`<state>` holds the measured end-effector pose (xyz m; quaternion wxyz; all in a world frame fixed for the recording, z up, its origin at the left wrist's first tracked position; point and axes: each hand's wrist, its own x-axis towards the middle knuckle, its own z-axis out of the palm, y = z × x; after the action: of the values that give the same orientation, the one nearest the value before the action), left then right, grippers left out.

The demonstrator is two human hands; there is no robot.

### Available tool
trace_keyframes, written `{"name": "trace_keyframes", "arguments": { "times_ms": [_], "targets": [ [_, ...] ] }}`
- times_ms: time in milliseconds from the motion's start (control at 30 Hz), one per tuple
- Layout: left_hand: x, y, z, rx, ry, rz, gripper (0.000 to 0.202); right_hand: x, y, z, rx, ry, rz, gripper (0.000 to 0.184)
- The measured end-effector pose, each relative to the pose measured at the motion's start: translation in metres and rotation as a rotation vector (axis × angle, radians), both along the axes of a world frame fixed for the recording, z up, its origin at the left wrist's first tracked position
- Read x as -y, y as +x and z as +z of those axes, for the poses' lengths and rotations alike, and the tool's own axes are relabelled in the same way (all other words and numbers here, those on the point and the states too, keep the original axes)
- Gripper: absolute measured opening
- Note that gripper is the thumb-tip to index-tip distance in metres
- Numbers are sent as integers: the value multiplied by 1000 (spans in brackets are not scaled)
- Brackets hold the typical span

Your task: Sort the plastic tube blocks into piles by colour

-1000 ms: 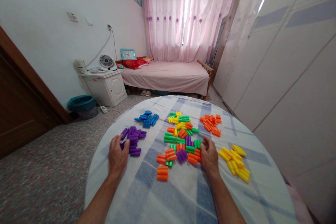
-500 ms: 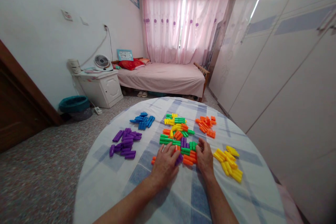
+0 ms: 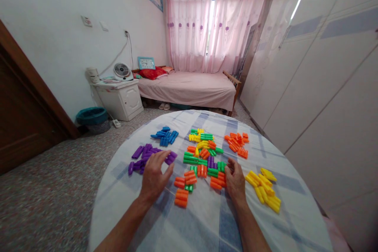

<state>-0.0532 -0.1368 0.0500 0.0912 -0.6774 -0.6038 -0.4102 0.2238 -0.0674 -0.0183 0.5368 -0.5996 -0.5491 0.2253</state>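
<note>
A round table under a blue-checked cloth [image 3: 201, 220] carries small plastic blocks sorted by colour: a purple pile [image 3: 141, 153], a blue pile [image 3: 165, 136], an orange pile [image 3: 238, 143] and a yellow pile [image 3: 264, 189]. A mixed pile [image 3: 202, 155] lies in the middle. My left hand [image 3: 155, 177] hovers just right of the purple pile, pinching purple blocks [image 3: 170, 158] at its fingertips. My right hand [image 3: 235, 180] rests at the mixed pile's right edge, fingers curled against orange and green blocks. Two orange blocks [image 3: 181, 199] lie nearest to me.
Beyond the table stand a pink bed [image 3: 191, 86], a white nightstand [image 3: 119, 100] with a small fan [image 3: 122, 71], and a teal basin [image 3: 92, 116] on the floor. White wardrobe doors [image 3: 325, 86] line the right side; a brown door [image 3: 23, 118] is at the left.
My left hand went from the purple pile to the mixed pile, took purple blocks there, and has swung back left toward the purple pile. The right hand has barely moved.
</note>
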Motion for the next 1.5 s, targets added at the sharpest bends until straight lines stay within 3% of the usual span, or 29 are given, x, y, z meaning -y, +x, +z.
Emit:
{"name": "trace_keyframes", "arguments": {
  "times_ms": [133,233,367,500,567,667,800,867,967,1100,1333,1500],
  "targets": [
    [-4,-63,-7,-11,-9,293,35,-1,1,-2,27,1,-9,43],
    [-8,-88,-19,2,-86,404,38,-2,2,-3,53,-10,-4,43],
    [-11,-94,-36,17,-183,393,42,-2,3,-3,51,-17,8,44],
    [-11,-84,-33,-13,-97,405,40,0,1,-1,34,-5,-2,42],
    [-12,-74,-24,-27,-19,363,38,1,0,1,33,-2,-2,41],
    [-17,-44,-9,-36,28,157,32,1,-1,2,28,-5,0,41],
    [-31,21,1,-34,-61,-213,26,1,-1,2,29,-9,-17,42],
    [-41,55,1,-36,-150,-318,23,1,0,3,29,1,-39,41],
    [-55,96,-2,-118,-302,-306,17,2,3,5,14,20,-63,40],
    [-70,128,-6,-252,-403,-206,15,1,7,6,-40,-15,-89,41],
    [-79,148,-5,-256,-508,-110,25,-2,7,4,-63,-37,-56,43],
    [-82,152,-8,-109,-557,-74,39,-2,8,4,-55,-42,-62,45]
  ]
}}
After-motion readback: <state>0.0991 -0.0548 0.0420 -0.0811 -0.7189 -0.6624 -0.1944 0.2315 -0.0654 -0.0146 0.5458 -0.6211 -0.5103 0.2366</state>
